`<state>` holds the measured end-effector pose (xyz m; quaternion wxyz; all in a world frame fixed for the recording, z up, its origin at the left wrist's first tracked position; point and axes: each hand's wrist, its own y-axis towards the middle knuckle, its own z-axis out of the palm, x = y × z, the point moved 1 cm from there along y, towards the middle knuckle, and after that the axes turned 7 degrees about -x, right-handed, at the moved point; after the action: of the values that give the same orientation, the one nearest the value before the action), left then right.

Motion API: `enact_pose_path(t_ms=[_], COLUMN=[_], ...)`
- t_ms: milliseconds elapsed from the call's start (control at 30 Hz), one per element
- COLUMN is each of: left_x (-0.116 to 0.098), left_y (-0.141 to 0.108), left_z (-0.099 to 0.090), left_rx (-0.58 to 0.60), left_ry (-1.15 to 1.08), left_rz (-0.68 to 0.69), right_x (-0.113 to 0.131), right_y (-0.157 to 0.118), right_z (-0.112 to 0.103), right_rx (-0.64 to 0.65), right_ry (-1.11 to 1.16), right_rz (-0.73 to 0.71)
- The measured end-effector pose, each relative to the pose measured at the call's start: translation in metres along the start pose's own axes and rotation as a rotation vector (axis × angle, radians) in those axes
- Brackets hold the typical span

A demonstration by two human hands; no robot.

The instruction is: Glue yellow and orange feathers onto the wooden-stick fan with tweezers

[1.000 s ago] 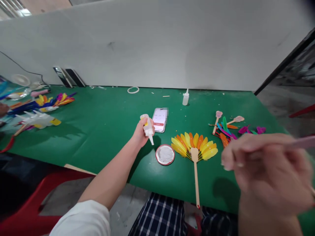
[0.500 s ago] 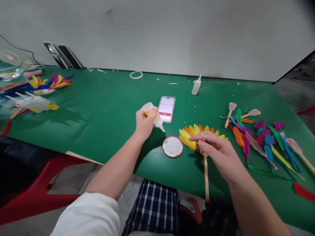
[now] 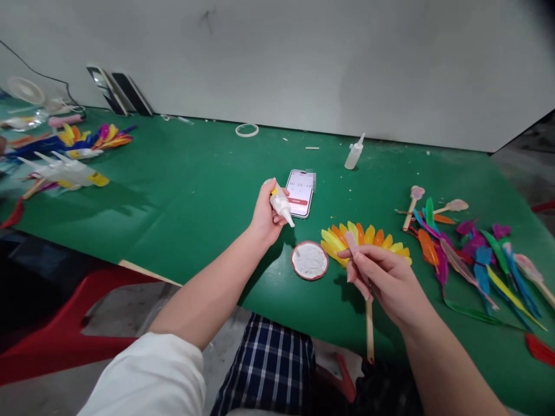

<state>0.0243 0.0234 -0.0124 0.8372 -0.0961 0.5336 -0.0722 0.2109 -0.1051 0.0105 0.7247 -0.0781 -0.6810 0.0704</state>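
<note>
My left hand (image 3: 267,216) is wrapped around a white squeeze glue bottle (image 3: 281,203), its nozzle tilted down to the right. Between the thumb and fingers of my right hand (image 3: 384,274) is a pale pink feather (image 3: 352,242). Behind and below that hand lies a fan of yellow and orange feathers (image 3: 359,231) on a wooden stick (image 3: 369,332); my hand hides its centre. A round white disc with a red rim (image 3: 309,261) lies on the table, left of the fan and below the bottle's tip.
A phone (image 3: 300,193) showing a timer lies behind my left hand. Another upright bottle (image 3: 354,153) stands near the wall. Loose coloured feathers (image 3: 472,254) and wooden sticks spread at right. Several bottles (image 3: 71,173) lie far left on the green table (image 3: 182,196); a red stool (image 3: 78,312) sits below.
My left hand has turned the bottle, so its nozzle points more steeply down. My right hand has rotated, bringing the pink feather upright into clearer view. The whole view has shifted slightly.
</note>
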Motion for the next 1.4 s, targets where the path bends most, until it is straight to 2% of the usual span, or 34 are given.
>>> enact_pose_path(t_ms=[200, 300, 367, 500, 533, 600, 700, 800, 933, 1033, 1167, 1400], left_x=[-0.006, -0.005, -0.005, -0.005, -0.004, -0.003, -0.001, 0.0, 0.0, -0.001, -0.002, -0.008], left_y=[0.001, 0.0, -0.005, -0.019, -0.022, -0.024, -0.021, -0.015, -0.006, 0.002, 0.004, -0.006], left_z=[-0.001, 0.0, 0.0, 0.0, -0.001, -0.001, -0.001, -0.001, -0.001, -0.005, -0.004, 0.005], left_rx=[0.018, -0.019, -0.091, -0.183, -0.187, -0.19, -0.169, -0.217, -0.171, -0.234, -0.206, -0.217], left_ry=[-0.027, 0.034, 0.157, 0.532, 0.583, 0.604, 0.555, 0.421, 0.357, 0.181, 0.09, -0.033], left_rz=[-0.03, 0.046, 0.255, 0.854, 0.942, 1.026, 1.015, 0.934, 0.781, 0.633, 0.495, 0.39], right_x=[-0.004, -0.005, -0.004, -0.005, -0.005, -0.007, -0.009, -0.013, -0.016, -0.02, -0.026, -0.036], right_y=[0.002, 0.003, 0.004, 0.004, 0.004, 0.004, 0.004, 0.006, 0.008, 0.01, 0.013, 0.015], right_z=[0.001, 0.0, -0.001, -0.004, -0.005, -0.005, -0.005, -0.004, 0.001, 0.007, 0.013, 0.022], right_rx=[-0.128, -0.13, -0.122, -0.195, -0.225, -0.299, -0.386, -0.4, -0.385, -0.321, -0.261, -0.263], right_ry=[-0.105, -0.166, -0.209, -0.255, -0.275, -0.322, -0.325, -0.251, -0.18, -0.211, -0.392, -0.628], right_rz=[-0.102, -0.202, -0.286, -0.392, -0.417, -0.452, -0.401, -0.328, -0.305, -0.292, -0.407, -0.583])
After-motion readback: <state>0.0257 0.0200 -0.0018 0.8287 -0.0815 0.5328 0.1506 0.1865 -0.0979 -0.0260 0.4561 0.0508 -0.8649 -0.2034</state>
